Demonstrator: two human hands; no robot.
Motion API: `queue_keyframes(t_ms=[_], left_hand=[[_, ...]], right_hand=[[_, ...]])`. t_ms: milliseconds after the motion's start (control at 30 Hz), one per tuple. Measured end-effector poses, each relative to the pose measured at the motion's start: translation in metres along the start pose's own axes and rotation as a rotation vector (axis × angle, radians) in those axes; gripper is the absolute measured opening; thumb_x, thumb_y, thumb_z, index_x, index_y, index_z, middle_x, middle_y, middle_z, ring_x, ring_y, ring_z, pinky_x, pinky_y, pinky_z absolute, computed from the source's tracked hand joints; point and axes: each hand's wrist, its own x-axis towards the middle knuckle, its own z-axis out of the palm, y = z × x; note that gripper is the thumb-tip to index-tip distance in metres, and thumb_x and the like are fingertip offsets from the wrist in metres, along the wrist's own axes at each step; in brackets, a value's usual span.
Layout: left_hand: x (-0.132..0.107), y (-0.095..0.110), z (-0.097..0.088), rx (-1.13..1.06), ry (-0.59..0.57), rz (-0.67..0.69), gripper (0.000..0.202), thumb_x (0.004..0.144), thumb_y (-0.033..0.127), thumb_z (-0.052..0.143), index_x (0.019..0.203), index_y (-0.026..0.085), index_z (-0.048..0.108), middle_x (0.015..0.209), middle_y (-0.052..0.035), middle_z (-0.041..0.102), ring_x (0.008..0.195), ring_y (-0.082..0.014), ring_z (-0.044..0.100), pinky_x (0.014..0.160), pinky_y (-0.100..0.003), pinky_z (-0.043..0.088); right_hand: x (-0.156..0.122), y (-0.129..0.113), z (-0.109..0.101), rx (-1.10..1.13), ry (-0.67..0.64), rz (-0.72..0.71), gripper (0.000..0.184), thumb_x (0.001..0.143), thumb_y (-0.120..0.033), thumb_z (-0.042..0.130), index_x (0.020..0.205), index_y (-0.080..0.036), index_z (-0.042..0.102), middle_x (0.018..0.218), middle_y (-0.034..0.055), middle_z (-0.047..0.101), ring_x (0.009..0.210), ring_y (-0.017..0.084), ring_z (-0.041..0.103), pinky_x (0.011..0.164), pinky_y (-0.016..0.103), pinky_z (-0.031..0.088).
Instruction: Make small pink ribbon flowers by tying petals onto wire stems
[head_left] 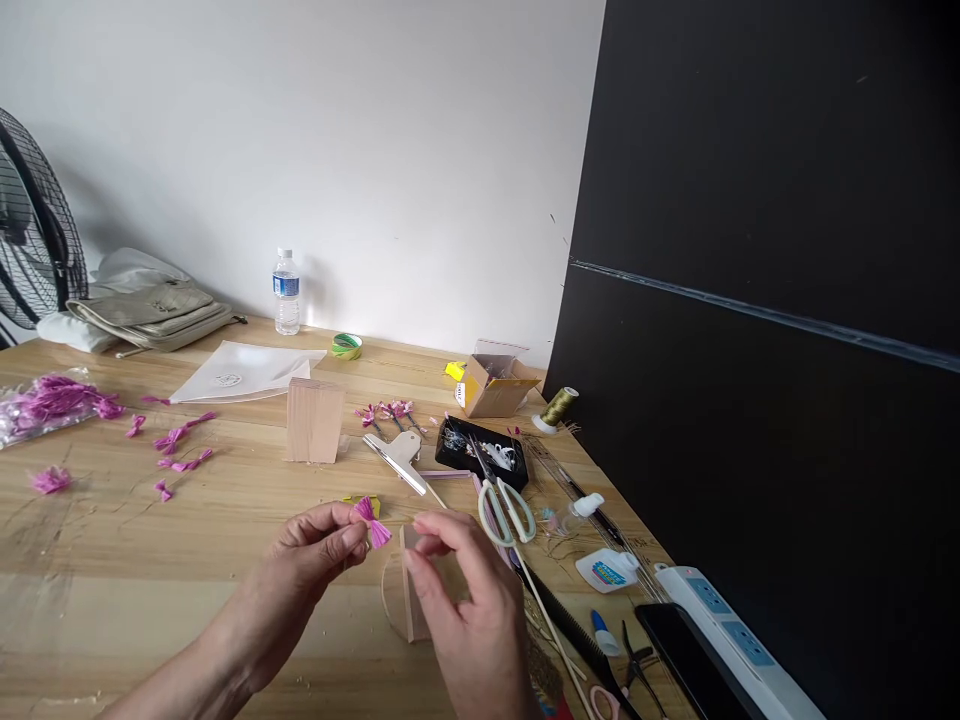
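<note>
My left hand (319, 548) pinches a small pink thread bow (373, 522) between thumb and forefinger, its fanned end pointing right. Just right of it, my right hand (472, 600) is curved, with thumb and fingertips slightly apart and nothing visible between them. Under the right hand stands a wooden block (411, 590), partly hidden, beside a round wooden piece (391, 595). A yellow object (364, 503) lies behind the left fingertips. More pink thread bows (174, 436) are spread on the table to the left.
Scissors (506, 512) rest against a black tray (457, 445). Nearby are a metal clip (397, 458), an upright wooden block (315, 422), pink flowers (390, 412), a cardboard box (495, 388), a glue bottle (606, 570), a comb (574, 625), a phone (686, 655) and a power strip (739, 640).
</note>
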Motion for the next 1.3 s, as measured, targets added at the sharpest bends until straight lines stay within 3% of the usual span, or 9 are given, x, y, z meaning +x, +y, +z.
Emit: queue_keyframes(t_ms=[100,167,400,600,767,900,1067,1300], left_hand=[[-0.001,0.000,0.000,-0.163,-0.025,-0.088,0.010,0.064,0.025,0.079,0.068,0.018,0.072,0.071,0.0005,0.066,0.073,-0.0121,0.056,0.075,-0.023,0.042],[-0.002,-0.001,0.001,-0.227,-0.047,-0.138,0.013,0.061,0.023,0.081,0.071,0.018,0.073,0.073,-0.0003,0.068,0.074,-0.0123,0.058,0.076,-0.023,0.044],[-0.006,-0.003,0.002,-0.222,-0.099,-0.134,0.011,0.069,0.024,0.075,0.078,0.018,0.074,0.084,-0.0024,0.069,0.086,-0.0158,0.058,0.083,-0.026,0.042],[-0.009,-0.005,0.001,-0.125,-0.095,-0.058,0.009,0.072,0.028,0.072,0.075,0.019,0.072,0.075,-0.0006,0.066,0.076,-0.0153,0.055,0.077,-0.027,0.042],[-0.008,-0.003,-0.004,0.066,-0.118,0.090,0.007,0.073,0.027,0.071,0.072,0.020,0.072,0.067,0.0000,0.064,0.065,-0.0163,0.056,0.068,-0.028,0.044],[-0.006,0.003,-0.007,0.160,-0.164,0.135,0.006,0.069,0.026,0.074,0.068,0.020,0.072,0.060,0.0006,0.064,0.059,-0.0165,0.058,0.063,-0.030,0.046],[-0.008,0.003,-0.010,0.110,-0.135,0.131,0.010,0.067,0.026,0.075,0.063,0.018,0.071,0.058,0.0001,0.064,0.058,-0.0156,0.056,0.060,-0.029,0.047],[-0.009,-0.008,-0.017,-0.106,-0.123,0.123,0.011,0.072,0.022,0.071,0.061,0.019,0.068,0.066,0.0033,0.055,0.053,-0.0123,0.054,0.052,-0.028,0.048]], right_hand=[[-0.003,0.000,0.000,0.280,-0.027,0.301,0.006,0.080,-0.019,0.056,0.082,-0.021,0.061,0.075,0.0018,0.062,0.067,0.015,0.058,0.061,0.024,0.048],[-0.006,0.000,0.006,0.460,-0.062,0.442,0.009,0.080,-0.027,0.059,0.082,-0.020,0.062,0.073,0.0018,0.061,0.068,0.015,0.057,0.061,0.024,0.046],[-0.004,-0.006,0.032,0.636,-0.089,0.647,0.026,0.069,-0.042,0.069,0.076,-0.017,0.065,0.055,-0.0049,0.044,0.052,0.009,0.036,0.048,0.020,0.031],[-0.003,-0.010,0.034,0.684,-0.143,0.717,0.030,0.069,-0.045,0.069,0.070,-0.016,0.061,0.047,-0.0075,0.039,0.045,0.007,0.030,0.042,0.020,0.025],[-0.004,-0.010,0.032,0.783,-0.230,0.767,0.035,0.066,-0.049,0.069,0.067,-0.016,0.058,0.051,-0.0044,0.052,0.036,0.004,0.035,0.035,0.018,0.024],[0.000,-0.011,0.029,0.721,-0.288,0.817,0.028,0.065,-0.041,0.071,0.064,-0.015,0.059,0.050,-0.0043,0.053,0.036,0.004,0.040,0.035,0.016,0.028],[0.000,-0.013,0.030,0.666,-0.319,0.815,0.025,0.066,-0.037,0.070,0.063,-0.015,0.060,0.049,-0.0048,0.053,0.036,0.003,0.040,0.034,0.015,0.028],[-0.013,-0.009,0.053,0.832,-0.295,0.812,0.033,0.064,-0.045,0.072,0.064,-0.015,0.059,0.048,-0.0044,0.054,0.033,0.003,0.038,0.032,0.015,0.027]])
